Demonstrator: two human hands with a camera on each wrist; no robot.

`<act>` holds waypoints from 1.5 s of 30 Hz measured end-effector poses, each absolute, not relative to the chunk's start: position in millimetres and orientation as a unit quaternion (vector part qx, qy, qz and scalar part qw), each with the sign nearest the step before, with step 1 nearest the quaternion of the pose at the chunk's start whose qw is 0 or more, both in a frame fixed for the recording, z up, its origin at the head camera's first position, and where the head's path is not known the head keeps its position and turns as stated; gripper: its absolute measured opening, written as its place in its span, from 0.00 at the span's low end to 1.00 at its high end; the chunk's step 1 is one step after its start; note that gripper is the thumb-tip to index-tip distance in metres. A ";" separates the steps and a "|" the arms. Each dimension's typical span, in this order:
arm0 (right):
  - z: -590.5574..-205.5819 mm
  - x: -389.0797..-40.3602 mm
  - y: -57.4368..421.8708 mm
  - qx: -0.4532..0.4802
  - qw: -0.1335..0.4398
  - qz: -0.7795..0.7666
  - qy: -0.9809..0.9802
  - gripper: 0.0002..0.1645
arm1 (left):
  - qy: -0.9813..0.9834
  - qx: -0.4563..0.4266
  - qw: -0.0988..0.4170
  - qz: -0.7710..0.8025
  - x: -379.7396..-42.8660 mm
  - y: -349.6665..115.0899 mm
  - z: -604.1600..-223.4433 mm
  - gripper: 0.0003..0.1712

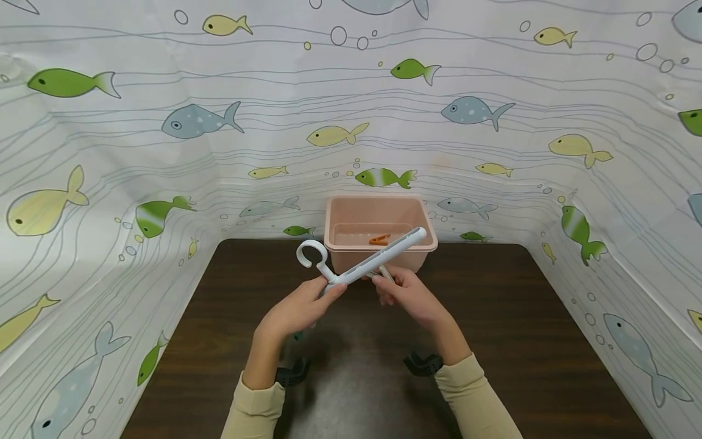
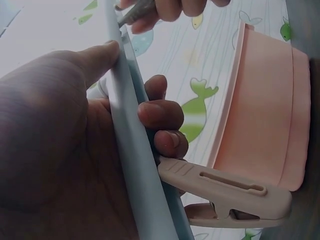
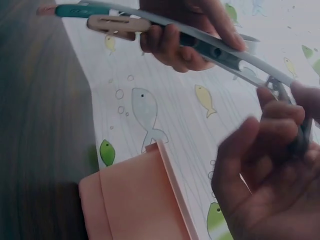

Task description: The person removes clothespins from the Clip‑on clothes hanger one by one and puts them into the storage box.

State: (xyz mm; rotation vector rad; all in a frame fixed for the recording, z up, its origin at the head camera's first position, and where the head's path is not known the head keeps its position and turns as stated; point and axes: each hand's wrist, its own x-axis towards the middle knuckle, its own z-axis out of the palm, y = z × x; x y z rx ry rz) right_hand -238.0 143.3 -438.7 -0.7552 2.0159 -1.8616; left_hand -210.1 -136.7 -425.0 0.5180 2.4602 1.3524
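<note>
My left hand (image 1: 298, 308) grips a pale blue-white clip hanger (image 1: 378, 259) near its open ring hook (image 1: 312, 245), thumb on one face and fingers on the other. The bar slants up to the right. A beige clothespin (image 2: 230, 190) hangs from it beside the left fingers, with a teal clothespin (image 3: 82, 10) and a pinkish tip beyond. My right hand (image 1: 408, 296) pinches a greyish clothespin (image 1: 386, 273), its tip at the bar's lower edge; whether it is fastened there I cannot tell.
Behind the hands, a pink plastic basin (image 1: 336, 256) stands at the back of the dark wooden table (image 1: 482, 317). An orange clothespin (image 1: 379, 239) lies inside it. Fish-patterned white sheeting (image 1: 274, 134) encloses the table at the back and sides.
</note>
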 end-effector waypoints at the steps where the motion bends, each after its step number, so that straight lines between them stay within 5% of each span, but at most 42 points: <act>1: -438.9 -238.3 141.7 -0.259 0.132 -0.638 0.713 0.15 | 0.855 0.181 0.139 0.466 -210.1 -136.8 -425.2 0.27; 20: -444.2 -235.9 112.9 -0.248 -0.053 -0.602 0.757 0.07 | 0.872 0.166 0.124 0.444 -211.9 -139.0 -432.1 0.26; 42: -470.5 -241.0 97.3 -0.261 -0.283 -0.461 0.800 0.12 | 0.879 0.154 0.102 0.439 -212.7 -138.2 -438.6 0.29; 45: -473.2 -241.9 97.2 -0.252 -0.276 -0.456 0.808 0.09 | 0.878 0.161 0.098 0.440 -213.5 -138.6 -437.8 0.29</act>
